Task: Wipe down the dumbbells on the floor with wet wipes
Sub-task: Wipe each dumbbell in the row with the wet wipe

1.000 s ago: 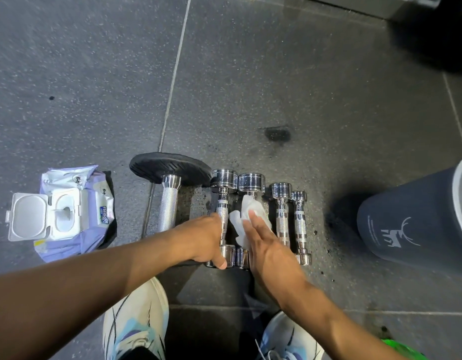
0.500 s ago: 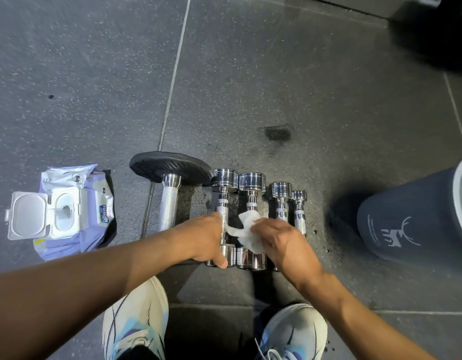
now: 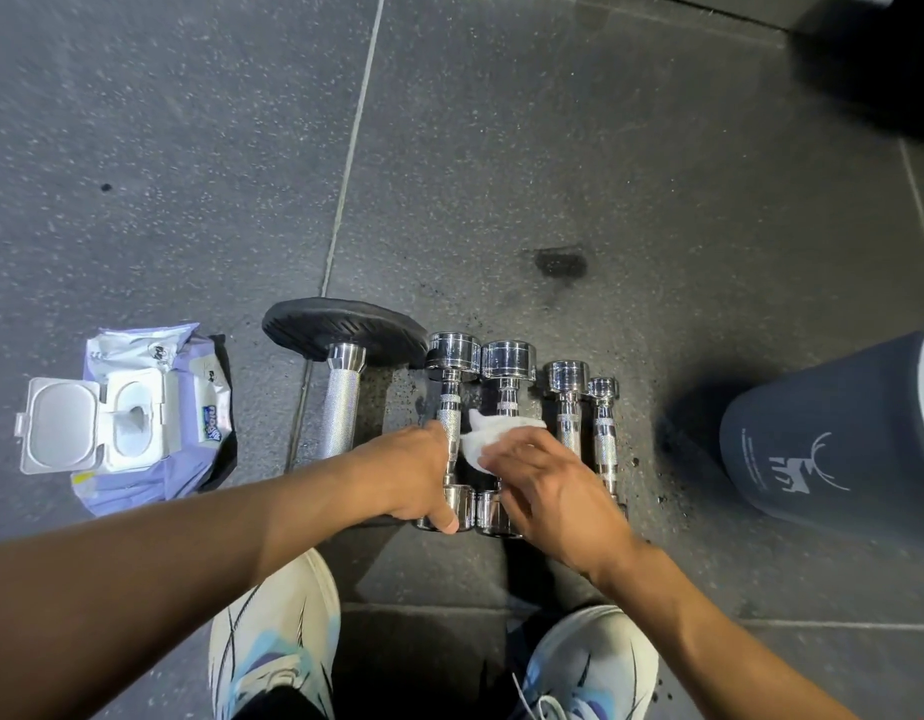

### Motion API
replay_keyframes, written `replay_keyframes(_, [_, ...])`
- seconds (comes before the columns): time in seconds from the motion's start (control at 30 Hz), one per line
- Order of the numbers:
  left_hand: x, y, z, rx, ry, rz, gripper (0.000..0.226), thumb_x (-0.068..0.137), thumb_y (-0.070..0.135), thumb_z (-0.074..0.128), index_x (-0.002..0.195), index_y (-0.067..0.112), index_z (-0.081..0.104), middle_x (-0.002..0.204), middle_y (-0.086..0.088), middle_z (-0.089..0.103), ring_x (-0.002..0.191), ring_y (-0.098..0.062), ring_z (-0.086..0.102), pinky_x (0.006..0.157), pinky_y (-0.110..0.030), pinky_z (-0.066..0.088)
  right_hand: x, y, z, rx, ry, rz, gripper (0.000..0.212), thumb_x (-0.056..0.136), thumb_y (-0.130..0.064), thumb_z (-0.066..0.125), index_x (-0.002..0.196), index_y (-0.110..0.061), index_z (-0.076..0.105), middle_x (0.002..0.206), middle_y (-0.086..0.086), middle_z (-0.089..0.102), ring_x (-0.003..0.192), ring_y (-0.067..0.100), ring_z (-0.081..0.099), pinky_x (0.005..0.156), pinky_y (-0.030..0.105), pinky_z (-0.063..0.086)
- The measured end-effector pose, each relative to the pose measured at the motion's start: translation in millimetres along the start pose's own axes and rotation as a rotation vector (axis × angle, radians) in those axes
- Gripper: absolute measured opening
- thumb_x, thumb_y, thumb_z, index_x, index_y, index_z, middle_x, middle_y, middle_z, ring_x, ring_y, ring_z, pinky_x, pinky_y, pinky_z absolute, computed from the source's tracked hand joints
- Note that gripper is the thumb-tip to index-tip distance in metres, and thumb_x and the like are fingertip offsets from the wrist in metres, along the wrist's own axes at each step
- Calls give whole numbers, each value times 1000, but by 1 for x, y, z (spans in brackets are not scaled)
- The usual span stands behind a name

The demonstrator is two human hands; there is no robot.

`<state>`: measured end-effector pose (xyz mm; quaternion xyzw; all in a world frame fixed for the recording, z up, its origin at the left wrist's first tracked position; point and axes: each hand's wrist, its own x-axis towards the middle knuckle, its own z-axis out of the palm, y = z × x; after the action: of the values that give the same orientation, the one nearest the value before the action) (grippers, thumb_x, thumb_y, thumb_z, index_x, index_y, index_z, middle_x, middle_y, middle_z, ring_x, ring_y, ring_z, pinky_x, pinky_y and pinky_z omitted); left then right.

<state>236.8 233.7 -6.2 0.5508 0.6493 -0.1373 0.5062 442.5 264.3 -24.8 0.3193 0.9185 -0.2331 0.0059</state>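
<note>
Several chrome dumbbells lie side by side on the dark floor. Left of them is a bigger dumbbell (image 3: 341, 418) with a black plate. My left hand (image 3: 416, 475) grips the handle of the leftmost small chrome dumbbell (image 3: 452, 351), its thumb against the near head. My right hand (image 3: 551, 485) holds a crumpled white wet wipe (image 3: 496, 438) against the handle of the second chrome dumbbell (image 3: 507, 360), fingers curled over it. Two thinner dumbbells, one (image 3: 568, 377) and the other (image 3: 603, 392), lie to the right, partly hidden by my right hand.
A purple wet wipe pack (image 3: 190, 433) with its white lid (image 3: 60, 433) flipped open lies on the floor at the left. A dark grey bin (image 3: 834, 439) stands at the right. My two light shoes, left (image 3: 273, 636) and right (image 3: 590, 662), are just below the dumbbells.
My right hand went from flat fingers on the wipe to fingers curled over it, rubbing back and forth along the second dumbbell's handle. My left hand kept its grip in place.
</note>
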Motion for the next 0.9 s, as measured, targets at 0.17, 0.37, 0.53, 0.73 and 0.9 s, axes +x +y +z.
replay_keyframes(0.17, [0, 0, 0, 1, 2, 9, 89, 73, 43, 88, 135, 5, 37, 131, -11, 56, 106, -20, 51, 83, -29, 44, -8, -1, 9, 142, 177, 176, 19, 94, -14, 69, 113, -13, 72, 104, -1, 65, 93, 16, 61, 85, 23, 51])
replay_keyframes(0.37, [-1, 0, 0, 12, -10, 5, 87, 73, 43, 88, 133, 4, 38, 126, -10, 57, 100, -20, 50, 85, -32, 48, 6, -7, 18, 227, 188, 362, 16, 99, -21, 65, 114, -23, 70, 111, -5, 51, 60, 3, 52, 58, 5, 35])
replay_keyframes(0.53, [0, 0, -1, -6, -10, 0, 87, 73, 42, 89, 133, 5, 38, 115, -5, 54, 100, -20, 51, 80, -31, 46, 32, 3, 9, 272, 258, 396, 19, 99, -8, 59, 110, -12, 74, 112, 3, 58, 86, 17, 60, 73, 13, 44])
replay_keyframes(0.73, [-1, 1, 0, 15, 2, -10, 90, 72, 43, 89, 135, 6, 37, 128, -9, 57, 102, -21, 51, 85, -32, 48, 10, -5, 26, 236, 277, 415, 20, 100, -20, 62, 115, -14, 74, 114, -5, 60, 92, 19, 62, 80, 24, 51])
replay_keyframes(0.9, [-1, 0, -1, 14, 2, -9, 91, 73, 43, 89, 137, 5, 36, 132, -10, 56, 106, -22, 53, 89, -34, 50, 12, 1, 18, 315, 197, 432, 15, 97, -4, 63, 104, 4, 73, 101, -1, 65, 84, -4, 61, 81, 9, 46])
